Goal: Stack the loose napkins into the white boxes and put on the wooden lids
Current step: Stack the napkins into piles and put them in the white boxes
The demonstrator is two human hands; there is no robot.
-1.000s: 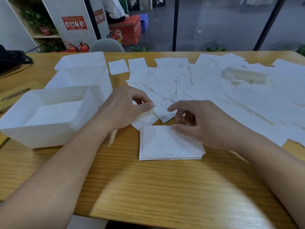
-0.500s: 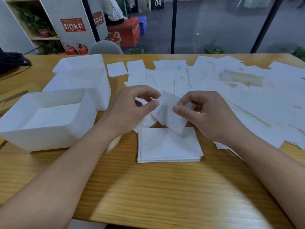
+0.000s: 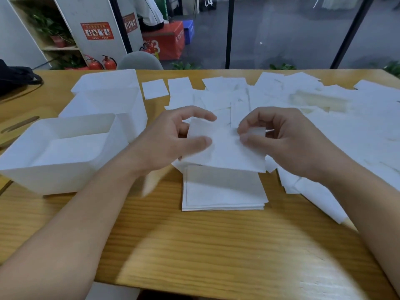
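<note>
both hands (image 3: 168, 139) pinch 1 napkin (image 3: 225, 150) ("04" (image 3: 208, 1) reads behind).

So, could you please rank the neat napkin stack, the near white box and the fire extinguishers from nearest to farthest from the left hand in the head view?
From the left hand:
1. Neat napkin stack, just below it on the table.
2. Near white box, to its left.
3. Fire extinguishers, beyond the table's far edge.

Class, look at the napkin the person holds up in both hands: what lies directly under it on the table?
Under the held napkin sits a neat stack of napkins on the wooden table. The stack's near part shows; its far edge is covered by the held napkin, as are some loose napkins behind.
</note>
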